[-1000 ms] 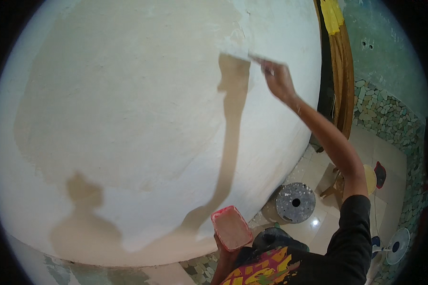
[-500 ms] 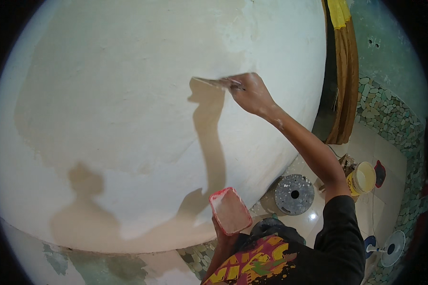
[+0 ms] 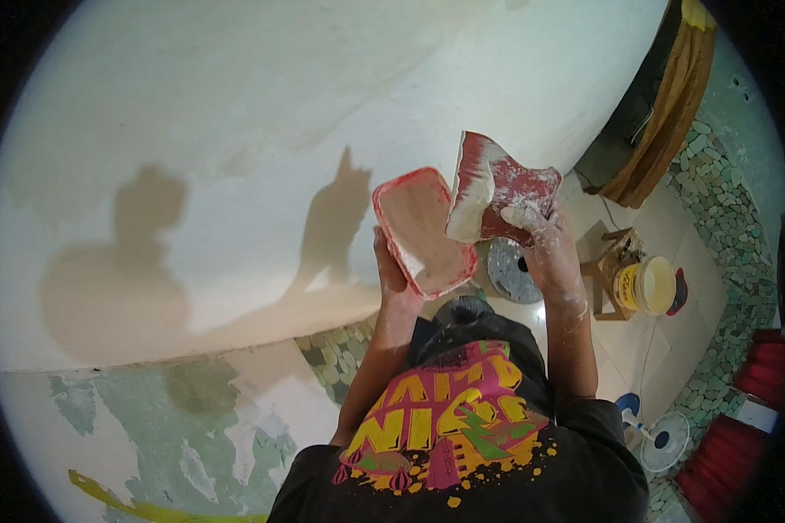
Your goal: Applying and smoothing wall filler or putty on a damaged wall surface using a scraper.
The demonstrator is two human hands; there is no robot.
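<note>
My left hand [image 3: 395, 275] grips the side of a red-rimmed plastic tub [image 3: 449, 283], held tilted in front of my chest. Pale beige putty [image 3: 423, 218] coats the inside of the tub. Just right of it, my right hand [image 3: 549, 248] is closed round the narrow end of a red putty spreader [image 3: 522, 181]. A thick band of white putty [image 3: 474, 200] lies along the spreader's wide edge, close beside the tub's rim. White smears cover my right fingers and wrist. Ahead is the large pale curved wall [image 3: 262, 96], with damp-looking patches and my shadow.
On the tiled floor to the right are a speckled grey round drum [image 3: 508, 268], a small wooden stool [image 3: 604, 283], a yellow-and-white bucket [image 3: 650, 286] and a fan [image 3: 665, 443]. A wooden post [image 3: 663, 122] stands beyond the wall's edge. Red fabric-like items [image 3: 720, 475] lie far right.
My right hand has left the wall and come down with the spreader beside the tub. The tub has been raised by my left hand, and the view has shifted.
</note>
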